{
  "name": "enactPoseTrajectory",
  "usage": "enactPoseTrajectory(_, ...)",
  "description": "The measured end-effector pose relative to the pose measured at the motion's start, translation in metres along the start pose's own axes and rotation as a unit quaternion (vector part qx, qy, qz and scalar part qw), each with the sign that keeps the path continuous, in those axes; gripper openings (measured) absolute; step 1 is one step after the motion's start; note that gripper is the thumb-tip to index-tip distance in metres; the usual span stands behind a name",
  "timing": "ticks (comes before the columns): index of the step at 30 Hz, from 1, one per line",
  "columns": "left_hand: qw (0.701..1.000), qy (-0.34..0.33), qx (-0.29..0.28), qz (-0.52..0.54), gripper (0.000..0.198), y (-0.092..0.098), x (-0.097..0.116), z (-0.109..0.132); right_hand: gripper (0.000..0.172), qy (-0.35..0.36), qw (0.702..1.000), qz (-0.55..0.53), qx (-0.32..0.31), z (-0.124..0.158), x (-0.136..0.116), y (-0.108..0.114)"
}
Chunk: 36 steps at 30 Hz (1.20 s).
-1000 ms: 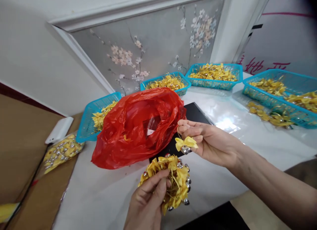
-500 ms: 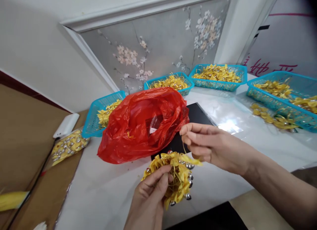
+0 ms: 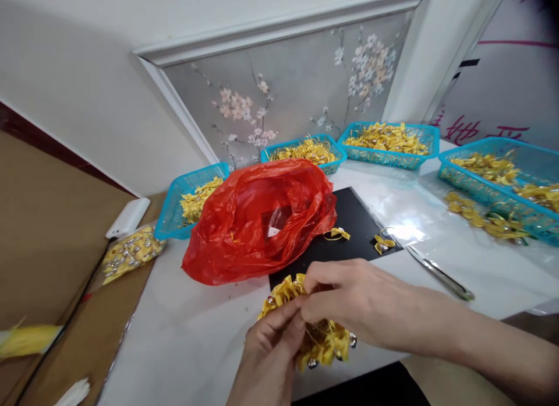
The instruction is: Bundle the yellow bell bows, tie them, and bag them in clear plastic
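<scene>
A ring-like bunch of yellow ribbon bows (image 3: 327, 350) with silver bells and gold cords sits low in the middle of the head view. My left hand (image 3: 273, 345) grips its near left side, thumb and fingers pinched together. Over the top of the bunch reaches my right hand (image 3: 362, 301), its fingertips closed beside the left fingertips. What the right fingers pinch is hidden behind the hand. Beyond them, one loose bow (image 3: 343, 234) and another bow with a bell (image 3: 384, 244) lie on a black sheet (image 3: 351, 211).
A crumpled red plastic bag (image 3: 257, 214) stands open behind the bunch. Blue baskets of yellow bows, such as one basket (image 3: 388, 156), line the back. A slim pointed metal tool (image 3: 441, 273) lies at the right. Bagged bows (image 3: 131, 251) and a white device (image 3: 127, 218) are at left.
My right hand has moved left and down, from lifting a bow by its gold cord to pinching at the bunch beside my left fingers. The view has shifted slightly.
</scene>
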<state>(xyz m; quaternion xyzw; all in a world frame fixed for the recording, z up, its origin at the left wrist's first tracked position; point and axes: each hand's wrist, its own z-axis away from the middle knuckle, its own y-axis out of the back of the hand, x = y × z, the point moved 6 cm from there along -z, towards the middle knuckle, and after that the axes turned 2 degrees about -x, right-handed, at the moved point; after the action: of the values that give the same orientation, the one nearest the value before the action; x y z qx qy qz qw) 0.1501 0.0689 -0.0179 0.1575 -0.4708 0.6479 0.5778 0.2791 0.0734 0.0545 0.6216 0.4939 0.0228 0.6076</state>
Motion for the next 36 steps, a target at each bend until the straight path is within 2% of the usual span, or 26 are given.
enactPoseTrajectory(3, 1.000, -0.003, -0.020, -0.013, 0.029, 0.002, 0.000, 0.003, 0.018, 0.039, 0.998, 0.021, 0.048, -0.006, 0.008, -0.005)
enactPoseTrajectory(7, 1.000, 0.013, -0.026, -0.011, 0.034, 0.008, -0.005, 0.002, 0.026, 0.101, 0.987, 0.056, 0.108, -0.003, 0.005, -0.014)
enactPoseTrajectory(10, 1.000, 0.013, -0.027, -0.001, 0.031, 0.006, -0.007, -0.002, 0.027, 0.097, 0.982, 0.062, 0.153, 0.000, 0.003, -0.018)
enactPoseTrajectory(13, 1.000, 0.014, -0.023, 0.015, 0.028, 0.001, -0.006, -0.005, 0.020, 0.070, 0.980, 0.022, 0.186, 0.005, 0.012, -0.016)
enactPoseTrajectory(15, 1.000, 0.013, 0.012, 0.025, 0.030, 0.002, -0.003, -0.007, 0.018, 0.040, 0.978, -0.004, 0.206, 0.011, 0.028, -0.010)
enactPoseTrajectory(16, 0.999, 0.013, 0.033, 0.025, 0.031, 0.004, -0.002, -0.007, 0.019, 0.003, 0.976, 0.004, 0.216, 0.014, 0.041, -0.006)
enactPoseTrajectory(19, 0.997, 0.020, 0.074, 0.016, 0.035, 0.009, 0.003, -0.007, 0.021, -0.168, 0.959, 0.092, 0.209, 0.021, 0.085, 0.004)
enactPoseTrajectory(21, 0.997, 0.027, 0.075, 0.014, 0.035, 0.011, 0.005, -0.007, 0.022, -0.243, 0.945, 0.132, 0.176, 0.021, 0.106, 0.004)
enactPoseTrajectory(25, 0.997, 0.027, 0.070, 0.018, 0.034, 0.014, 0.006, -0.006, 0.017, -0.264, 0.946, 0.117, 0.146, 0.014, 0.116, -0.002)
enactPoseTrajectory(30, 0.997, 0.017, 0.071, 0.023, 0.034, 0.016, 0.008, -0.002, 0.020, -0.260, 0.957, 0.002, 0.129, 0.018, 0.110, 0.005)
enactPoseTrajectory(32, 0.998, 0.013, 0.067, 0.014, 0.033, 0.016, 0.010, -0.001, 0.026, -0.259, 0.950, -0.120, 0.126, 0.024, 0.106, 0.009)
enactPoseTrajectory(34, 0.998, 0.008, 0.070, 0.006, 0.033, 0.015, 0.012, 0.000, 0.030, -0.258, 0.909, -0.299, 0.133, 0.030, 0.100, 0.010)
enactPoseTrajectory(36, 0.997, 0.005, 0.080, 0.001, 0.033, 0.014, 0.012, 0.001, 0.030, -0.254, 0.841, -0.458, 0.139, 0.034, 0.092, 0.007)
